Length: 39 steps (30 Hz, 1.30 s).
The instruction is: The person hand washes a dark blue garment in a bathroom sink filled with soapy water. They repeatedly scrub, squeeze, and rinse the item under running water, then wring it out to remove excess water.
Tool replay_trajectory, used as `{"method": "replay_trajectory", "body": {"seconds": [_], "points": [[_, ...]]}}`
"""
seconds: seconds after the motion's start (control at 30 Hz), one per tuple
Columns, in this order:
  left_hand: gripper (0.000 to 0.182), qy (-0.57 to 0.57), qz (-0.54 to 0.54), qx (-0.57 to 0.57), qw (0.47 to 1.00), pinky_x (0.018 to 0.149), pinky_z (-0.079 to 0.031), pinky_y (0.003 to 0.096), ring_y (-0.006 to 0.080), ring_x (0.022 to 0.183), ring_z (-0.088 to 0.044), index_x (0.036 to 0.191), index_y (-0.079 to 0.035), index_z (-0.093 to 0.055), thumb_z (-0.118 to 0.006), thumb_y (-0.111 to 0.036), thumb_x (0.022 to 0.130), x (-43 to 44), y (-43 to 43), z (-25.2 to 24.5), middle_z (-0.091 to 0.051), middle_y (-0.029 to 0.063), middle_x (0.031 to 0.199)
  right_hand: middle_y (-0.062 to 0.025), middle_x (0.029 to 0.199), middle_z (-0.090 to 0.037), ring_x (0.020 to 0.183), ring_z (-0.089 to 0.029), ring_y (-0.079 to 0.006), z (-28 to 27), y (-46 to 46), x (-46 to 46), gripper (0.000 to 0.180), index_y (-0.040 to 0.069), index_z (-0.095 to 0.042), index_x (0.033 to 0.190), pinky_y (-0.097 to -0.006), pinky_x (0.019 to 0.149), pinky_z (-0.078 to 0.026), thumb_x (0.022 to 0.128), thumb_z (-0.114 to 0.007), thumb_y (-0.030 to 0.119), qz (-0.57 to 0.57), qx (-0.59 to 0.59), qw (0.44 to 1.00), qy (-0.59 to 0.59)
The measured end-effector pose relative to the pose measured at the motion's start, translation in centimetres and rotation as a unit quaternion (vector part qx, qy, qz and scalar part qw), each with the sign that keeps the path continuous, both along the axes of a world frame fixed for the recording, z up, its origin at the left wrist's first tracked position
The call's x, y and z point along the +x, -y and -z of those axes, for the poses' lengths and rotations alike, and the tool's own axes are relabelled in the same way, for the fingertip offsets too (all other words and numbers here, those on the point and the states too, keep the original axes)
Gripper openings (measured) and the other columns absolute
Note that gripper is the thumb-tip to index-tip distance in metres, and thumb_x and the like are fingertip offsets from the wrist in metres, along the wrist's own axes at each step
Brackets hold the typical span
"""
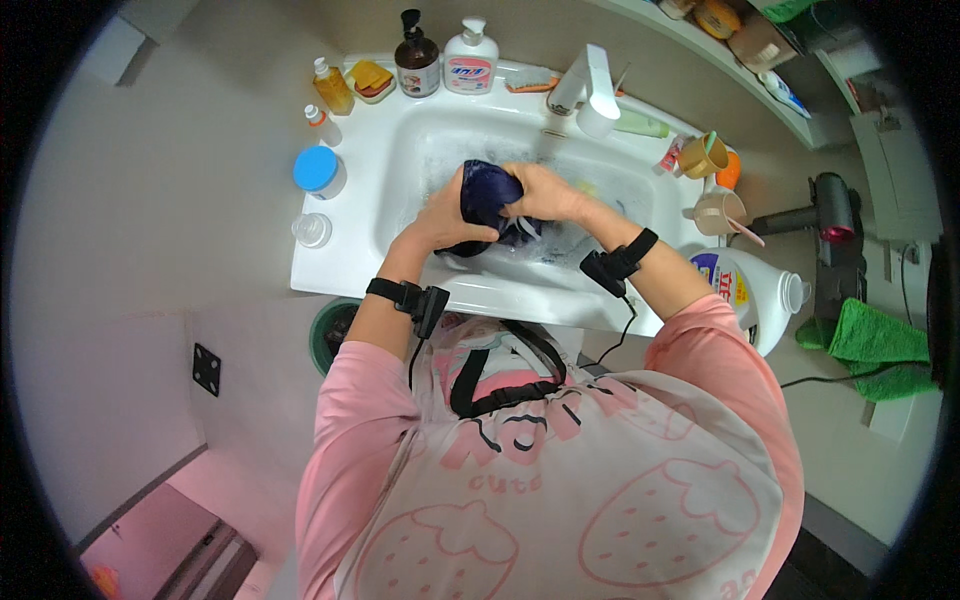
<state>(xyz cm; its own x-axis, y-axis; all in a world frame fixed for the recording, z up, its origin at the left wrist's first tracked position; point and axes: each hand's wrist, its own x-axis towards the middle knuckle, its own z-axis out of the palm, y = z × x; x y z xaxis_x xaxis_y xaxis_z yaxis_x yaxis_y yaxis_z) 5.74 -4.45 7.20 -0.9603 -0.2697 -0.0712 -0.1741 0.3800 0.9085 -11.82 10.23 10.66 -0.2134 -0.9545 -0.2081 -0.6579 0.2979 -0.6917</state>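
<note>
A dark navy fabric item point(484, 196) is held up over the white washbasin point(337, 259); its exact kind cannot be told. On its left side my left hand point(441, 214) grips it, thumb across the lower part. My right hand point(546, 193) holds the right edge, with some fingertips hidden in the folds. Below my right hand, a darker bunched part with white strips point(526, 226) hangs towards the basin. Soapy water with foam point(570, 244) lies in the bowl. Both wrists carry black straps with small devices.
A white faucet point(598, 90) rises at the back. Pump bottles point(470, 64), a soap dish point(371, 82) and a blue-lidded jar point(316, 171) line the rim. Two cups point(703, 156), a large detergent bottle point(750, 292) and a hair dryer point(829, 210) are on the right. A green bin point(321, 337) stands below left.
</note>
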Motion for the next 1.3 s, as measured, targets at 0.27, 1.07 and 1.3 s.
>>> {"method": "replay_trajectory", "body": {"seconds": [0.27,1.07,1.3], "points": [[0.057,-0.067,-0.041,0.066,0.995,0.091,-0.050,0.0311,0.0154,0.095,-0.063,0.118,-0.003,-0.062,-0.080,-0.009,0.065,-1.4,0.8,-8.8,-0.068,0.0053,0.102,-0.0232,0.104,-0.068,0.098,-0.066,-0.0356,-8.9,0.4,1.2,0.059,-0.003,-0.060,0.110,-0.0406,0.089,-0.050,0.070,-0.084,0.033,0.020,-0.167,0.984,0.053],[0.049,-0.095,-0.084,0.034,0.991,0.089,-0.049,0.0273,0.0131,0.093,-0.062,0.116,0.000,-0.063,-0.076,-0.007,0.070,-0.4,1.9,-14.4,-0.067,0.0035,0.099,-0.0229,0.101,-0.069,0.100,-0.066,-0.0376,-12.0,1.6,0.5,0.041,0.003,-0.066,0.113,-0.0429,0.089,-0.051,0.073,-0.069,0.012,0.078,-0.248,0.965,-0.030],[0.064,-0.042,-0.218,0.188,0.957,0.098,-0.048,0.0411,0.0230,0.106,-0.061,0.126,-0.001,-0.055,-0.069,-0.049,0.086,4.3,0.3,-8.1,-0.062,0.0135,0.114,-0.0208,0.112,-0.063,0.112,-0.057,-0.0386,-12.8,1.8,1.3,0.040,0.000,-0.064,0.113,-0.0435,0.093,-0.048,0.073,-0.061,-0.002,0.061,-0.328,0.937,-0.105]]}}
